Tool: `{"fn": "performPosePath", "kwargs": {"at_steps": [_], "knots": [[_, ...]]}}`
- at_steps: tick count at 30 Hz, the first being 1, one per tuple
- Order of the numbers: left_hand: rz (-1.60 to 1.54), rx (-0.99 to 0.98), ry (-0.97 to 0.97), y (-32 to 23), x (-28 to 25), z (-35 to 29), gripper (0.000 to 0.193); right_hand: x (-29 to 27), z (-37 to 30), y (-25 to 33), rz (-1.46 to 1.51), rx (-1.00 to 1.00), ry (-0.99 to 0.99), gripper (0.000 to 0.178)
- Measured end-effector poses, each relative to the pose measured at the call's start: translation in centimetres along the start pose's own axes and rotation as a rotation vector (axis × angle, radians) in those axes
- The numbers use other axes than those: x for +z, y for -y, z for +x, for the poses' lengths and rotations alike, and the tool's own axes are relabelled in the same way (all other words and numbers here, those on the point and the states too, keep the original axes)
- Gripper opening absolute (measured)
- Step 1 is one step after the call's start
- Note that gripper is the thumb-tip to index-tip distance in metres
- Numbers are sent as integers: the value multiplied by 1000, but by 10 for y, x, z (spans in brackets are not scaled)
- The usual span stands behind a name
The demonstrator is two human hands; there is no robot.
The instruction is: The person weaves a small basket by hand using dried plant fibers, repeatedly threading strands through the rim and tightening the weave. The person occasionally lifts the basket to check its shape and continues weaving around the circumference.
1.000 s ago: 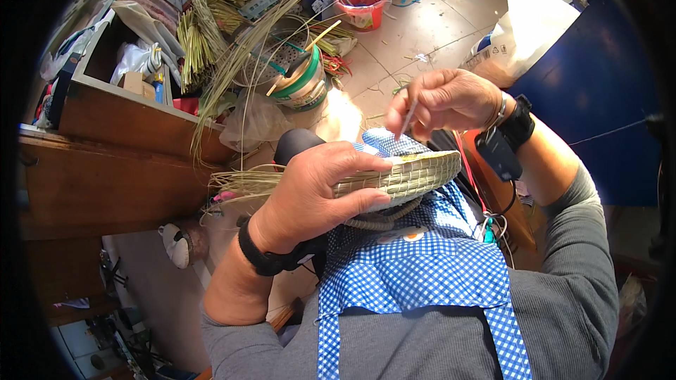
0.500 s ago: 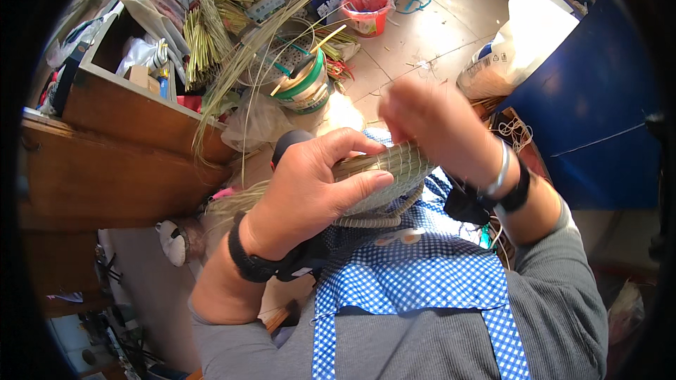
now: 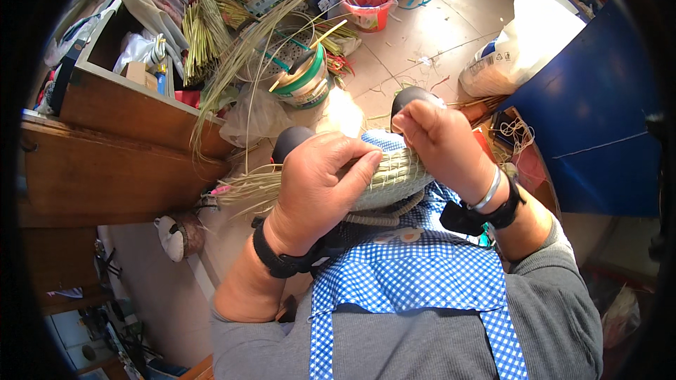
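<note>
A pale green woven straw basket (image 3: 398, 172) rests tilted over my lap, its rows bound with light stitches and a thick coiled handle-like loop (image 3: 380, 219) below. My left hand (image 3: 324, 176) is closed on its upper edge, thumb and forefinger pinching the rim. Loose straw ends (image 3: 246, 191) stick out past that hand to the left. Just above the basket's right end, my right hand (image 3: 440, 134) is closed with fingertips pressed together. Whatever thin thing may be in those fingers is too small to make out.
Ahead on the left stand a green-and-white bucket (image 3: 304, 88) with sticks across it, long loose grass stalks (image 3: 243, 56) and straw bundles (image 3: 201, 49). Beyond is a red bin (image 3: 370, 10). A white sack (image 3: 517, 42) and blue panel (image 3: 605, 112) flank the right; wooden cabinet (image 3: 127, 109) left.
My right hand has slowed from a blur, dropping slightly with its fingers drawn together. The basket's stitched rows show more clearly. My left hand keeps its grip on the rim.
</note>
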State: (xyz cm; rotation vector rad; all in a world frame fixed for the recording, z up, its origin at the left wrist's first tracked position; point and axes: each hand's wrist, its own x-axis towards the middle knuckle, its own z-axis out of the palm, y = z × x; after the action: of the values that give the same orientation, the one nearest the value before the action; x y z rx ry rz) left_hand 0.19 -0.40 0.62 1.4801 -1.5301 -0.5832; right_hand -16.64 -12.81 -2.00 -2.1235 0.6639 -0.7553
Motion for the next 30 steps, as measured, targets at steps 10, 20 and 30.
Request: {"fn": "performPosePath", "kwargs": {"at_steps": [10, 20, 30], "knots": [[61, 57, 28, -2, 3, 6, 6, 18, 93, 15, 456, 367, 663, 23], [-195, -135, 106, -6, -3, 3, 12, -69, 28, 16, -371, -228, 176, 9], [-54, 10, 65, 0, 4, 3, 12, -62, -6, 80, -1047, -515, 683, 12]]}}
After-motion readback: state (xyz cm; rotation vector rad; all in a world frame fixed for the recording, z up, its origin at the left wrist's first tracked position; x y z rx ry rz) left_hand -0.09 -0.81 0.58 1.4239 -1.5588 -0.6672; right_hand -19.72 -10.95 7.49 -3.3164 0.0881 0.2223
